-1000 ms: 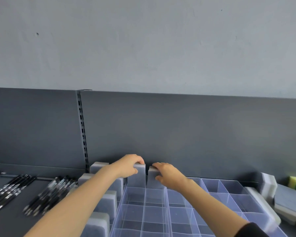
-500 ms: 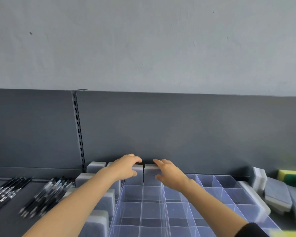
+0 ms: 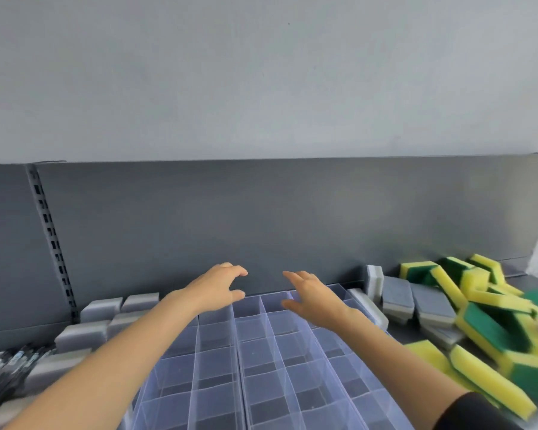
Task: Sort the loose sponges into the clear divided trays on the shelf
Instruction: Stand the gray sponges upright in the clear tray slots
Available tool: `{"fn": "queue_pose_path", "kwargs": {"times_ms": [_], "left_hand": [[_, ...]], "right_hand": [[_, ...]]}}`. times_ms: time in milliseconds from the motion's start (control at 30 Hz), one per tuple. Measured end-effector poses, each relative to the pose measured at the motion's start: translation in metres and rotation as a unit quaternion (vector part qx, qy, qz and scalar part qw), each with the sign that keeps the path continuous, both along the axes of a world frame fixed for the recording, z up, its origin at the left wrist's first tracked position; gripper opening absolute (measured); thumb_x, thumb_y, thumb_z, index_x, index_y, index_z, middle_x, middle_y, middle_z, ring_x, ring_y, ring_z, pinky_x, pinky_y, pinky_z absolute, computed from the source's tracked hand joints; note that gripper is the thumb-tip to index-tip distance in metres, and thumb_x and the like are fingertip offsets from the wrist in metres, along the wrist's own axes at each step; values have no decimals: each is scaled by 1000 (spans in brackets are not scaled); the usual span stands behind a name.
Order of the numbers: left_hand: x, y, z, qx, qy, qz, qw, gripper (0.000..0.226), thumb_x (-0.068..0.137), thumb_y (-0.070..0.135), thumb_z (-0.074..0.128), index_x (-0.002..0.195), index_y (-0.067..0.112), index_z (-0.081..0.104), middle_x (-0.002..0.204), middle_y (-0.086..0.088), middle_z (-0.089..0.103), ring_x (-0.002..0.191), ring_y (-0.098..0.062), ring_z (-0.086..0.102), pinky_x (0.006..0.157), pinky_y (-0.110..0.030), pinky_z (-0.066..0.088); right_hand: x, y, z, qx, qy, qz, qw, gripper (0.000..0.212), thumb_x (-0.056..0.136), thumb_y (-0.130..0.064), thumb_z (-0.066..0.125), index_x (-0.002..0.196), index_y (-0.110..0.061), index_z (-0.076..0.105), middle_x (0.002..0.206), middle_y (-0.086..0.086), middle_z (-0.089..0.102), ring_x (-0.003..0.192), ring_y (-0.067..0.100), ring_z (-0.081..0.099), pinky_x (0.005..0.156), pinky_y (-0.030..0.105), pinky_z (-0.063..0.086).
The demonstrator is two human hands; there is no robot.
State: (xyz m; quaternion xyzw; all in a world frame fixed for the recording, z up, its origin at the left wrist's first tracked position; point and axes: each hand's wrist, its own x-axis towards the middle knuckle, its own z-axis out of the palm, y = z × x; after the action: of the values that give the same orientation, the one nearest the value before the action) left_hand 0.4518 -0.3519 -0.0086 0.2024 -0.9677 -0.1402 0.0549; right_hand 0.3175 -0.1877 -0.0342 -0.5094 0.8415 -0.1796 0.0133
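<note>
Both hands let go and lifted | left hand (image 3: pixel 218 287), right hand (image 3: pixel 312 301) empty, fingers spread, over trays (image 3: pixel 241 361) | sponges (image 3: pixel 479 324) piled right of trays | probably light and squashy, pinch long sides

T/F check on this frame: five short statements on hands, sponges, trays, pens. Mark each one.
1. Left hand and right hand both hold nothing. True.
2. Grey sponges lie on both sides of the clear divided trays. True.
3. The yellow-green sponges are piled left of the trays. False: the yellow-green sponges are on the right.
4. The near tray compartments are full of sponges. False: they are empty.
5. The pens lie at the far left. True.
</note>
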Motion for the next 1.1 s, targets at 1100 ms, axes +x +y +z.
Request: {"fn": "queue_pose_path", "kwargs": {"times_ms": [1100], "left_hand": [[-252, 327, -5, 17, 7, -158, 987, 47, 94, 25, 50, 139, 18, 39, 144, -2, 42, 131, -17, 41, 103, -29, 35]], "right_hand": [[-200, 407, -7, -24, -3, -250, 968, 56, 92, -34, 51, 142, -16, 32, 143, 6, 39, 131, 22, 37, 106, 35, 34]]}}
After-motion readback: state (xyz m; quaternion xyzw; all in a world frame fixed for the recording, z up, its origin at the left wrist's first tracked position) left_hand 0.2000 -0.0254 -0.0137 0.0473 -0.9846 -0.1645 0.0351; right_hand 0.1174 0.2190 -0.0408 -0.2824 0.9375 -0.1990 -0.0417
